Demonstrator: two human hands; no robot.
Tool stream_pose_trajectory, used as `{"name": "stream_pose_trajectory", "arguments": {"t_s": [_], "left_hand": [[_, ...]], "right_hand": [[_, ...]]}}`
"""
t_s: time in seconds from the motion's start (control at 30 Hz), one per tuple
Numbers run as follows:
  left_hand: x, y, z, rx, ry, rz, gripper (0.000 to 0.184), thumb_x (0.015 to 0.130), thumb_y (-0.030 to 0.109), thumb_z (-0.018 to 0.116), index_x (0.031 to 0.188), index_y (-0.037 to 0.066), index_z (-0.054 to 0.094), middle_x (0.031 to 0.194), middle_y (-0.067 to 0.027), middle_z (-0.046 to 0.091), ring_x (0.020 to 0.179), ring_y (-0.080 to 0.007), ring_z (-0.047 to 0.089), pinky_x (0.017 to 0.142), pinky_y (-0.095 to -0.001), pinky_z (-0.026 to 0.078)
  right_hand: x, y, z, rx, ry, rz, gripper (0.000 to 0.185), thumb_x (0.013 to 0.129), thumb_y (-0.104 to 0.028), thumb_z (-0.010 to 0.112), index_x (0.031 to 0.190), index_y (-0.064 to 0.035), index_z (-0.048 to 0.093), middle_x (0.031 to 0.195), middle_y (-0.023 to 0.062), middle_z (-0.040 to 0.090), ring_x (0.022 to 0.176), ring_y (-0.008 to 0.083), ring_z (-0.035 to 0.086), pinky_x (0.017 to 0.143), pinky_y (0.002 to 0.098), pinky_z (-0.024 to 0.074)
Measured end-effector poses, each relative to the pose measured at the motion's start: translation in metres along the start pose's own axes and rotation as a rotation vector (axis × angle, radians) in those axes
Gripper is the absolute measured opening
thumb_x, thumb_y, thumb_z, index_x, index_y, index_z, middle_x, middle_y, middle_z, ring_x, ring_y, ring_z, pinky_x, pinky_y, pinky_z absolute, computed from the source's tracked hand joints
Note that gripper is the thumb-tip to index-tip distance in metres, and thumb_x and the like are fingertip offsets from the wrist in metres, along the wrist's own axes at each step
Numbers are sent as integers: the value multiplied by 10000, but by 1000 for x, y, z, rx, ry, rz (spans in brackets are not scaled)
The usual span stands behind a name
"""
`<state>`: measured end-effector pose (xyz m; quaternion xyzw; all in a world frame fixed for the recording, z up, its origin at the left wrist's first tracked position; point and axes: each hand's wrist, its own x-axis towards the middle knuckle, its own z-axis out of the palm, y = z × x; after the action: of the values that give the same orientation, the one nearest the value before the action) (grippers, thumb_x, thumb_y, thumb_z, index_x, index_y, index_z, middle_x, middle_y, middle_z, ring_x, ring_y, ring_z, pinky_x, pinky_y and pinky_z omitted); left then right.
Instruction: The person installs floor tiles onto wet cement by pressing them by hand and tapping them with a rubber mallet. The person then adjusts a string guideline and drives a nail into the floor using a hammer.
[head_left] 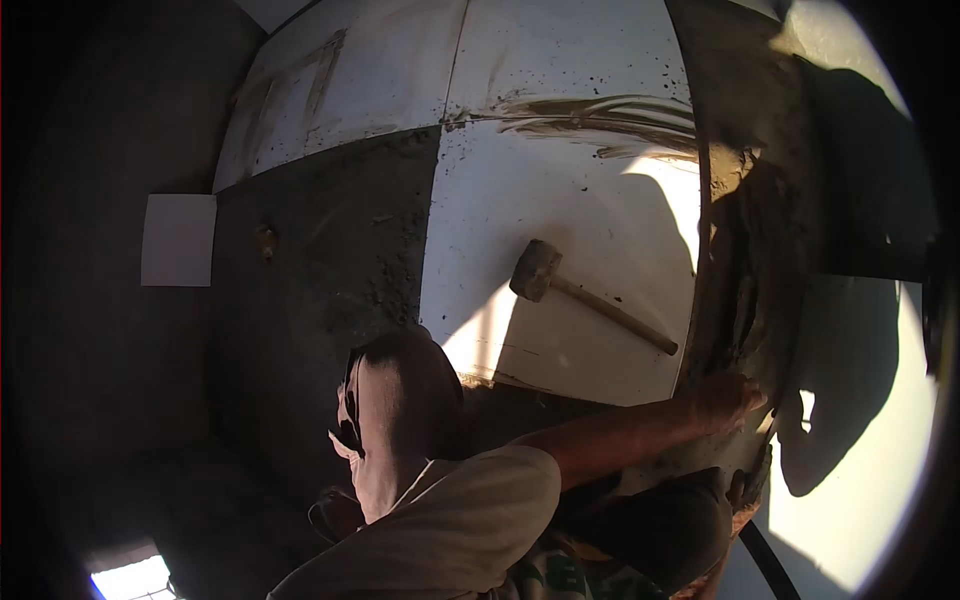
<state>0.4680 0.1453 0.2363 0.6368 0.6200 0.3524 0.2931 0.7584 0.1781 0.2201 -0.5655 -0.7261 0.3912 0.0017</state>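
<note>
My left hand (732,402) reaches across to the right, past the near corner of a white tile. Its fingers look curled, but deep shade hides what they hold. Lower right, what seems to be my right hand (742,516) is mostly hidden beyond my dark-clothed knee (680,525); its fingers cannot be made out. A mallet (537,270) with a dark, dirty head and a wooden handle lies on the white tile (570,200), untouched by either hand. Dark, wet-looking mortar (745,290) runs along the tile's right edge.
More white tiles (370,70) with muddy smears lie at the back. Rough grey mortar (340,220) covers the floor left of the mallet's tile. A small white panel (178,240) stands at far left. A pale sunlit surface (850,530) with my shadow lies at right.
</note>
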Motion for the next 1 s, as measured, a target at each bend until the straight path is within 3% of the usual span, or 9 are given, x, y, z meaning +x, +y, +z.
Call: {"name": "stream_pose_trajectory", "arguments": {"t_s": [0.23,0.3,0.47,0.57,0.63,0.7,0.73,0.87,1.0], "left_hand": [[-130,10,-166,-20,261,-620,402,788,239,710,1123,60,580,953,-116,599,920,-305,614,797,-395,515],[-191,39,-230,-124,308,-881,439,820,246,688,1193,55,559,1102,-151,598,1016,-319,599,872,-410,490],[-351,136,-356,-33,410,-1380,500,888,384,589,1295,102,519,1283,-135,547,1172,-303,538,977,-402,437],[-444,187,-391,-88,644,-1539,494,879,390,591,1277,102,541,1266,-132,574,1162,-298,549,967,-395,441],[-490,218,-410,-249,804,-1657,487,864,385,609,1257,102,561,1229,-123,606,1158,-281,558,961,-379,445],[-540,218,-392,-286,947,-1640,479,861,379,608,1254,108,567,1211,-116,618,1159,-273,560,959,-367,447],[-558,216,-386,-302,923,-1658,475,862,384,604,1249,109,573,1216,-117,615,1160,-277,558,962,-368,444],[-631,204,-386,-451,882,-1663,473,865,400,591,1244,117,584,1227,-128,605,1160,-290,554,976,-369,435],[-757,209,-449,-513,1056,-1601,488,862,410,588,1255,121,572,1213,-143,609,1143,-313,563,981,-391,433]], "right_hand": [[-42,-143,-5,-177,13,-445,391,768,-90,546,1153,-34,585,936,150,637,768,189,615,634,363,498],[-49,-171,-36,-225,-316,117,494,724,-93,504,1209,-29,574,743,115,624,514,173,556,484,293,449],[-94,-277,-106,-513,-461,180,385,749,-275,627,806,105,611,697,209,632,483,277,609,408,364,480],[-80,-244,-142,-612,-734,-364,193,777,-144,635,806,40,583,563,71,523,414,175,509,345,317,410],[-29,-203,-147,-359,-648,319,193,788,-155,665,769,16,578,539,55,502,394,179,487,343,363,409],[-89,-347,-143,-1490,-1114,0,934,852,-460,544,1496,-86,-20,1400,211,437,1306,274,435,1055,352,370],[-99,-379,-130,-1512,-1082,-16,934,852,-460,544,1496,-86,-20,1400,211,437,1306,274,435,1055,352,370],[-162,-496,-62,-1287,-819,-81,655,867,-597,373,1230,-59,289,996,227,480,919,308,456,789,425,348],[-264,-565,-7,-1033,-651,-114,810,882,-734,202,963,-31,597,593,244,523,532,341,477,523,498,325]]}}
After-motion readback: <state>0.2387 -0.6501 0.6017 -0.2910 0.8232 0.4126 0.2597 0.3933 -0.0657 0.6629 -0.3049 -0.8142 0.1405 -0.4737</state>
